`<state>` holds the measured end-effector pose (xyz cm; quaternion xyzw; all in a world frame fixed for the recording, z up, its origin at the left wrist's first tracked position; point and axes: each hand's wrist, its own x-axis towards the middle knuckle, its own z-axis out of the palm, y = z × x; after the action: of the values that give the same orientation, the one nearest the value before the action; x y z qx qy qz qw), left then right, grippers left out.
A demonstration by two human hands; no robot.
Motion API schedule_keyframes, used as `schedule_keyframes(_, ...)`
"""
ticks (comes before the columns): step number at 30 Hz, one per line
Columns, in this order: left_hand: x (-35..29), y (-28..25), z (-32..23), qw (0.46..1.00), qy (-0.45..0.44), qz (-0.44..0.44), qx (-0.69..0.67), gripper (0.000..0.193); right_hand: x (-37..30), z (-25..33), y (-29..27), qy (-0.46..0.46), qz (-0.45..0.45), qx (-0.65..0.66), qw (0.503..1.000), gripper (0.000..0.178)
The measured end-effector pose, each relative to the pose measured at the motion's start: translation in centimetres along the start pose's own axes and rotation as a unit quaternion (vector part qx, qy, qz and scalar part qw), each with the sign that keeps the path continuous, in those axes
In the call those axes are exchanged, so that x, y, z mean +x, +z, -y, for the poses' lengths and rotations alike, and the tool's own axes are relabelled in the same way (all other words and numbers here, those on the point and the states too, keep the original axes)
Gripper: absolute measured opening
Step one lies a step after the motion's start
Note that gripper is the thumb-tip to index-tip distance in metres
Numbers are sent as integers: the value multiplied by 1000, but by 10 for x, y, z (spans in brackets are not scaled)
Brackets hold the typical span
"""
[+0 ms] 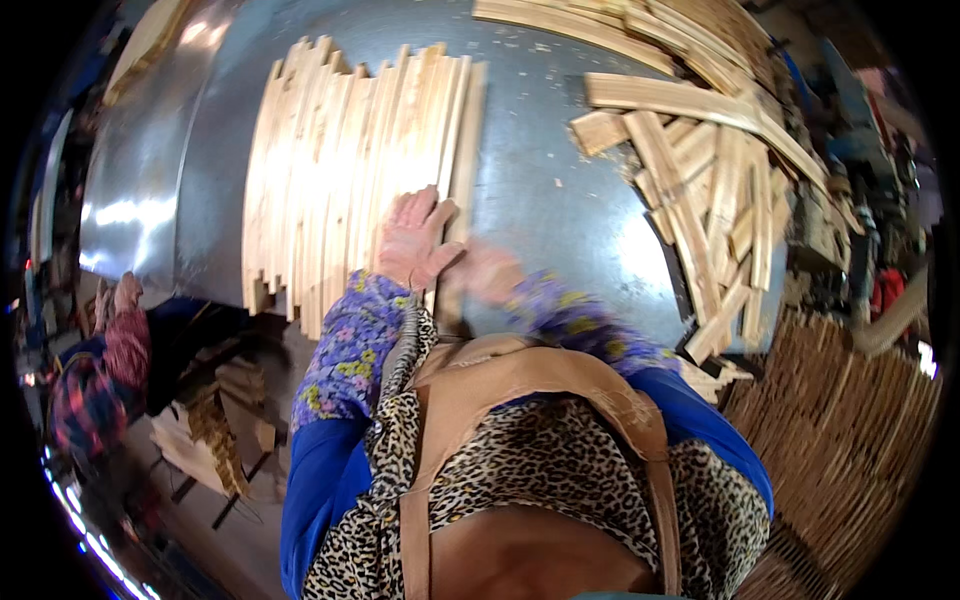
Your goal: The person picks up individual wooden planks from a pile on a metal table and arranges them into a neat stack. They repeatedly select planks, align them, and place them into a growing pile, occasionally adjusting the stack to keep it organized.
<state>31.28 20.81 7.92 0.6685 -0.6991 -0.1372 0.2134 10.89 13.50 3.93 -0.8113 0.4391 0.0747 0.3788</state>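
Observation:
A row of pale wooden strips [335, 170] lies side by side on the grey metal table [560, 220], their ends uneven. My left hand [415, 242] rests flat on the strips at the row's right side, fingers spread and holding nothing. Beside it, my right hand [488, 272] is smeared by motion at the near end of the outermost strip [467, 150]. Whether its fingers grip that strip does not show. Flowered sleeve covers reach up to both wrists.
Loose wooden pieces [700, 200] lie crisscrossed on the table's right, with longer strips [570, 30] behind. Tightly stacked wood [840, 430] stands at the lower right. Another person [100, 390] is at the left, near wooden blocks [215, 425] below the table edge.

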Motion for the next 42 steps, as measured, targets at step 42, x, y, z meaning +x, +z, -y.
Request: schedule_keyframes(42, 445, 38, -27, 937, -215, 162, -224, 112, -111, -375, -227, 258, -399, -12, 880, 113)
